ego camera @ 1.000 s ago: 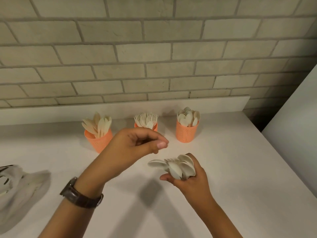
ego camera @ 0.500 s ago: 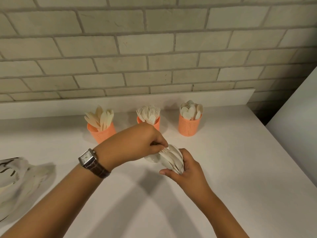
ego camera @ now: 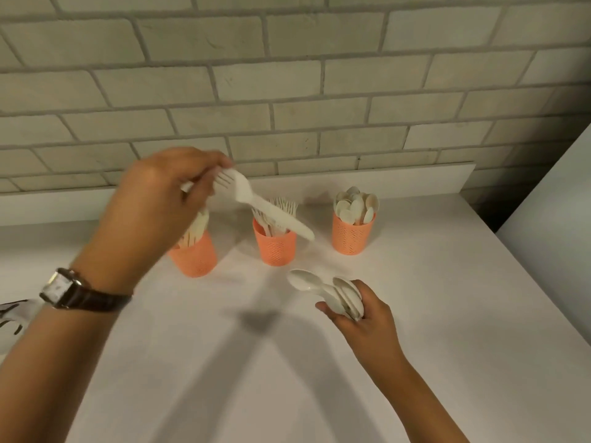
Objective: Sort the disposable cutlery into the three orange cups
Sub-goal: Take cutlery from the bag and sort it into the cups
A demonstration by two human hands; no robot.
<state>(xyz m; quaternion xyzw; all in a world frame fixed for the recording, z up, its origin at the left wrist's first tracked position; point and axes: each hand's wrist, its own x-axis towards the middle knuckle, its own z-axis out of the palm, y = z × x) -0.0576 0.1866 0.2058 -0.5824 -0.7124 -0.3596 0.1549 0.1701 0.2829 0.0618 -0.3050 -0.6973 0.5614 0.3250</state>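
Note:
Three orange cups stand in a row near the wall: the left cup (ego camera: 195, 257) holds knives and is partly hidden by my left hand, the middle cup (ego camera: 275, 247) holds forks, the right cup (ego camera: 351, 235) holds spoons. My left hand (ego camera: 153, 209) grips a white plastic fork (ego camera: 256, 203) by its tines end, handle slanting down above the middle cup. My right hand (ego camera: 361, 318) holds a bundle of white spoons (ego camera: 329, 289) low over the counter, in front of the cups.
The white counter (ego camera: 447, 314) meets a grey brick wall with a low white ledge (ego camera: 383, 180). A white panel (ego camera: 559, 203) rises at the right edge. A white bag with dark markings (ego camera: 12, 318) lies at the far left.
My left hand pulled a fork out of the bundle in my right hand and lifted it up and back, over the middle cup. The right hand stayed low with the bundle.

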